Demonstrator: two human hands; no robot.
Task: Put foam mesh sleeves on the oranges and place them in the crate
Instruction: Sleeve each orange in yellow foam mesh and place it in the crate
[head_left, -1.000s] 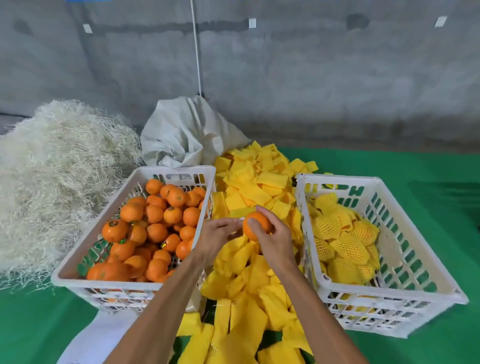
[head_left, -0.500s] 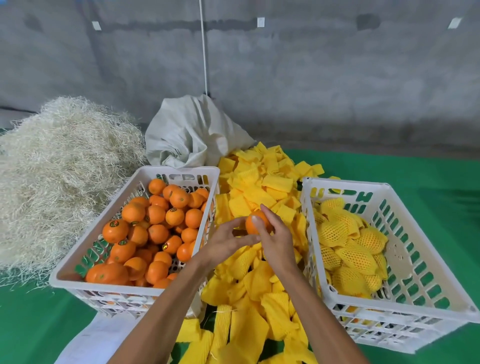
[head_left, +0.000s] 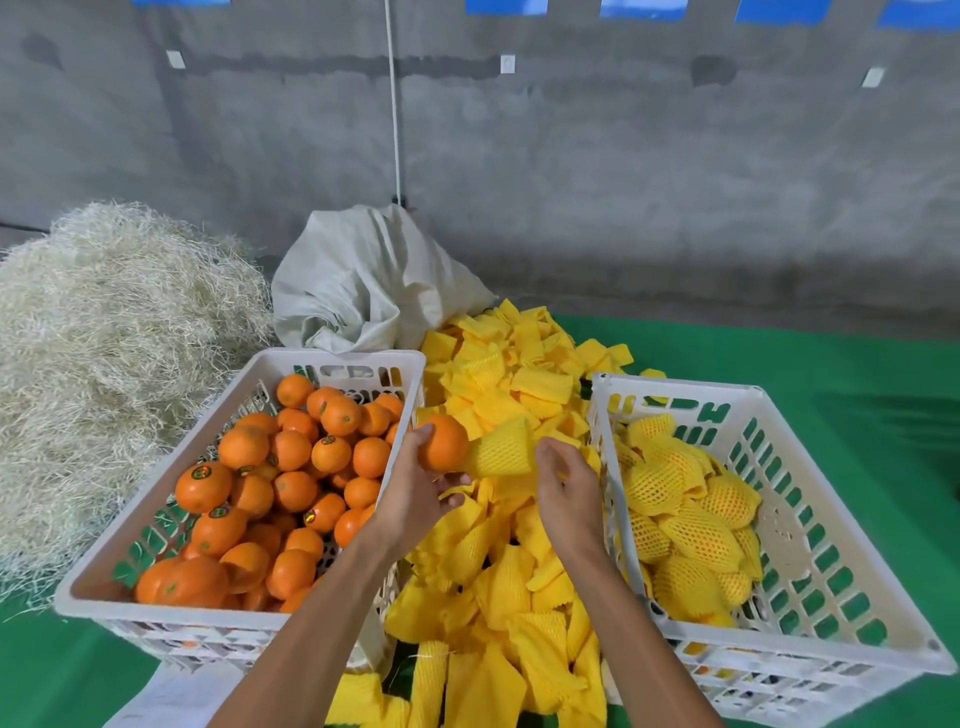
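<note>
Here, the left hand (head_left: 415, 493) grips a bare orange (head_left: 444, 442) above the yellow sleeve pile (head_left: 498, 571), between two white crates. The right hand (head_left: 566, 488), fingers curled, pinches a foam mesh sleeve (head_left: 501, 449) touching the orange.

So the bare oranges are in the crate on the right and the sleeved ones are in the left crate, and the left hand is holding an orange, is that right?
Not quite: the crates are swapped. The head view shows the bare oranges in the left crate and the sleeved ones in the right crate. The left hand is indeed holding an orange.
</note>
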